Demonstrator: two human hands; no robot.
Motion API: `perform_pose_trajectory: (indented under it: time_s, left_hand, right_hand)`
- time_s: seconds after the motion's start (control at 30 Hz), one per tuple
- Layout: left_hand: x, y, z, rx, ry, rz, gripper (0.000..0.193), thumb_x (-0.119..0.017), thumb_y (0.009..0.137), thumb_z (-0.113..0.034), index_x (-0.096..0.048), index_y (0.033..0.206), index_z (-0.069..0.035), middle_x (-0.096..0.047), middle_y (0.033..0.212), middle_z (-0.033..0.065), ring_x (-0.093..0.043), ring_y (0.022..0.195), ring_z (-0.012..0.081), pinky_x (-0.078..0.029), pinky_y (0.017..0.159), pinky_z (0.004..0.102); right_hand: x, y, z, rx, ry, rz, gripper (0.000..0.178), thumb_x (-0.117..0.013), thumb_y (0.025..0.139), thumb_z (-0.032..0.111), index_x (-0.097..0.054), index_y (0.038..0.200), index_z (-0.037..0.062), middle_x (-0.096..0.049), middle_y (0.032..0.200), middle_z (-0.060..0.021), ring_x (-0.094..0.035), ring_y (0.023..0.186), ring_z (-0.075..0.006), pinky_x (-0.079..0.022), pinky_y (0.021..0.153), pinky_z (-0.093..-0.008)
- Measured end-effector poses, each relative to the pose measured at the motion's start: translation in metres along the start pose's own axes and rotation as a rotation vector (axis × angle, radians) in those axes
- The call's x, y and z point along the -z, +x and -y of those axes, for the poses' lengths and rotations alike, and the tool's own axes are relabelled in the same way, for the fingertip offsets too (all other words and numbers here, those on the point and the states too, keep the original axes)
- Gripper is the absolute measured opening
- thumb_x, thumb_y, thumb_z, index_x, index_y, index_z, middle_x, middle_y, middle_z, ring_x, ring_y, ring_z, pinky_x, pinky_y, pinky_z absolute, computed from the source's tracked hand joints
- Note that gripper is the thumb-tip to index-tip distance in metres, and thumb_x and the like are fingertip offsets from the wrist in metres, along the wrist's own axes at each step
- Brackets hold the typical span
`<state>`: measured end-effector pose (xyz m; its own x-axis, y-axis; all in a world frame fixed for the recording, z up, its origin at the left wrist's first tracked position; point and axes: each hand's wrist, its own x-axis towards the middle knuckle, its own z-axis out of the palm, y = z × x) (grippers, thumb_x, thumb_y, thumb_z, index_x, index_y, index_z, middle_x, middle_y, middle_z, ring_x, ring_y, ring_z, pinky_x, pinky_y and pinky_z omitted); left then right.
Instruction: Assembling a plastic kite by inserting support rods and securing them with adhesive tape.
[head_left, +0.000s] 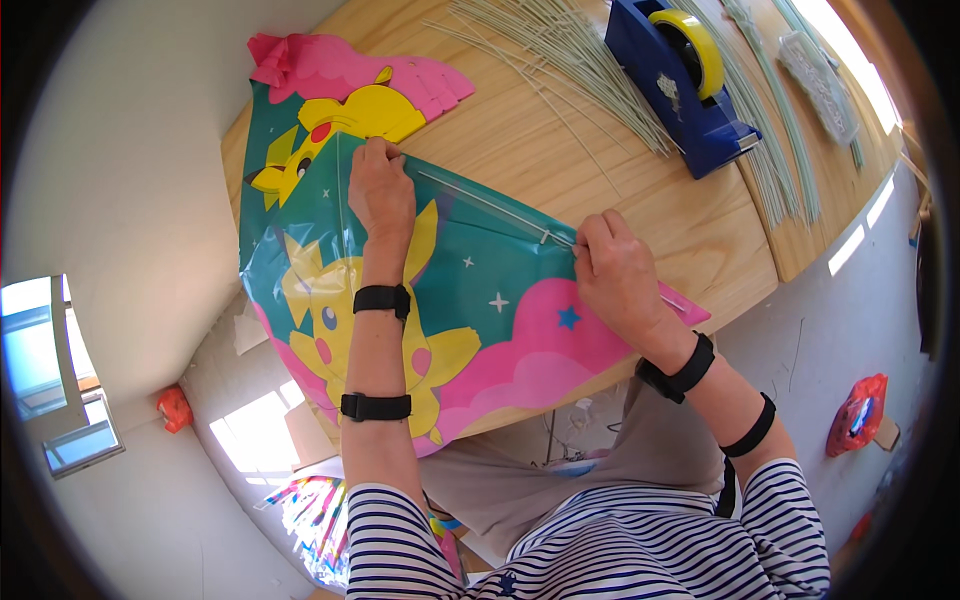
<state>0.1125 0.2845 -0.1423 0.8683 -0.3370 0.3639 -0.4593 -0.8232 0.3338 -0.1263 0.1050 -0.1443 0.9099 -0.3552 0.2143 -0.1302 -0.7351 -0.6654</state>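
Note:
A plastic kite sail [470, 330], green and pink with a yellow cartoon animal, lies spread over the near side of the table and hangs past its front edge. Its top edge is in the closed fingers of my left hand [382, 195], close to the upper tip. Farther right along the same edge, my right hand [615, 270] pinches the sail, its thumb and fingers together. A thin white rod [480, 196] runs along this edge between my hands, and a white piece shows again beyond the right hand. What lies under my fingertips is hidden.
Another printed kite sail [365, 85] lies folded at the back left of the wooden table [520, 150]. Thin pale rods [560, 60] spread at the back, beside a blue tape dispenser [660, 90] with yellow tape. A clear plastic box [818, 85] is at far right. Red bags [858, 412] rest on the floor.

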Motion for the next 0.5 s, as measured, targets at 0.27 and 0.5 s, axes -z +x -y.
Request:
perform_pose_trajectory:
  time_s: [0.27,0.5]
  left_hand:
    - [0.0015,-0.002,-0.0018,0.007,0.034,-0.002,0.011,-0.068,0.085,-0.008,-0.059,0.09,-0.008,-0.062,0.094,0.0099,-0.06,0.091,0.034,-0.049,0.075,0.0435]
    - [-0.0004,-0.0011,-0.0011,-0.018,0.141,-0.044,0.021,-0.075,0.079,-0.009,-0.065,0.097,-0.01,-0.061,0.091,0.0066,-0.056,0.097,0.0304,-0.047,0.083,0.0407]
  right_hand:
    - [-0.0001,0.0004,0.0011,-0.007,-0.003,0.009,0.014,-0.063,0.079,0.002,-0.05,0.087,0.0024,-0.054,0.087,-0.0178,-0.059,0.067,-0.0398,-0.051,0.059,-0.0465]
    - [0.0,0.0006,0.0004,-0.014,-0.012,0.018,0.015,-0.062,0.077,0.002,-0.05,0.086,0.0021,-0.054,0.087,-0.0181,-0.06,0.067,-0.0402,-0.051,0.059,-0.0471]
